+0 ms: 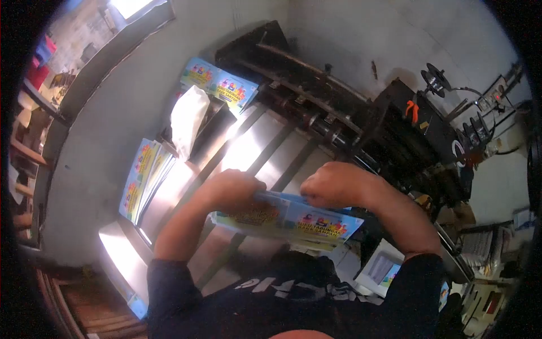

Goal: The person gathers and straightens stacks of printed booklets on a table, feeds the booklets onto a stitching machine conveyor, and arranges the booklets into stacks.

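A batch of printed sheets (322, 224), blue and yellow with colourful lettering, is held up in front of the dark shirt. My left hand (234, 190) is closed on its upper edge at the left. Around the same edge, farther right, my right hand (333, 185) is closed too. The two hands are a short gap apart, with the sheets hanging below them. Beneath lies a pale machine table (257, 148) crossed by dark bands. How many sheets are held cannot be told.
A dark machine with rollers (316, 121) runs behind the table. Similar printed sheets (138, 181) stand at the left, with more (226, 85) at the back. A white cloth or bag (188, 121) rests on a box. Orange-handled pliers (412, 111) and wire spools (435, 79) are at the right.
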### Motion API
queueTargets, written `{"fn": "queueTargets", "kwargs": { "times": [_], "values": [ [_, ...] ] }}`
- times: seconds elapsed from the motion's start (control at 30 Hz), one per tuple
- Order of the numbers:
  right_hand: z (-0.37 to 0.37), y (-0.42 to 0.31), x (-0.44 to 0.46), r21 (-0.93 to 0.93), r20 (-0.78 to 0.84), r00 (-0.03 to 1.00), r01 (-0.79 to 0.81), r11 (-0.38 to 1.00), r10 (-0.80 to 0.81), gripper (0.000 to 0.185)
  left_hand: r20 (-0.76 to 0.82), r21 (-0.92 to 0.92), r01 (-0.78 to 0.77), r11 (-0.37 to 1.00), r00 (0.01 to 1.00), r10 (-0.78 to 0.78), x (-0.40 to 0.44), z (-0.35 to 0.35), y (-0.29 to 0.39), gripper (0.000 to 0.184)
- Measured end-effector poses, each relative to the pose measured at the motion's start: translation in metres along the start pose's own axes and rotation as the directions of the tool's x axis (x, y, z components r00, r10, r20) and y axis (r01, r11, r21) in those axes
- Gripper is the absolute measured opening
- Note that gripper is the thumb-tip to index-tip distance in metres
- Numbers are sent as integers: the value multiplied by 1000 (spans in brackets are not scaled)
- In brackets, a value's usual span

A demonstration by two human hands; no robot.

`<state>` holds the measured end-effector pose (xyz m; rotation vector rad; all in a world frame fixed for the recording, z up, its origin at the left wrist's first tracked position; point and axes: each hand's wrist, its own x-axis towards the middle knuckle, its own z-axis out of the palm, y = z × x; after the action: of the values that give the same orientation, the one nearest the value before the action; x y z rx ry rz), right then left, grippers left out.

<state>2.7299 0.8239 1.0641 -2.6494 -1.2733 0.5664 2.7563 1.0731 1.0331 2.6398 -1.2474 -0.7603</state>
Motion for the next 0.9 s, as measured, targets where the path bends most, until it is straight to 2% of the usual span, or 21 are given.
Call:
{"fn": "queueTargets", "kwargs": {
  "times": [0.13,0.2,0.23,0.3,0.33,0.4,0.43,0.5,0.6,0.63,0.7,0.83,0.9],
  "values": [
    [0,1,-11,53,48,998,-29,998,26,12,69,-18,-35,999,997,36,0,-6,9,46],
    [3,4,-16,184,32,999,25,983,-31,14,41,-51,-139,989,989,141,1,-1,4,46],
    [5,4,-18,186,30,999,25,982,-31,14,45,-51,-138,989,989,141,0,-1,3,46],
    [8,7,-24,343,-15,999,-23,939,30,17,23,-152,-197,969,979,203,-1,-1,3,44],
    [11,9,-26,343,-14,1000,-21,939,28,17,23,-153,-195,969,979,200,-1,-1,2,44],
    [19,10,-31,503,-153,988,57,862,25,22,21,-181,-214,960,975,222,-1,-2,2,45],
    [20,9,-34,507,-154,988,59,860,22,22,26,-183,-211,960,975,219,-3,-2,2,45],
    [20,3,-40,517,-246,957,-6,856,155,29,17,-221,-176,959,983,184,-5,-4,1,49],
    [20,-5,-48,558,-203,964,-29,829,170,35,48,-232,-161,959,983,177,-4,-5,0,50],
    [22,-3,-49,559,-203,964,-29,828,170,35,49,-232,-161,959,983,177,-4,-5,0,50],
    [27,1,-48,386,-211,977,57,921,28,37,42,-264,-146,954,986,162,-4,-6,0,50],
    [29,-1,-50,410,-172,983,10,912,67,40,27,-232,-167,958,984,178,-3,-6,2,49],
    [26,-7,-51,537,-221,950,-71,841,221,42,9,-184,-171,968,984,175,-4,-6,2,48]
  ]
}}
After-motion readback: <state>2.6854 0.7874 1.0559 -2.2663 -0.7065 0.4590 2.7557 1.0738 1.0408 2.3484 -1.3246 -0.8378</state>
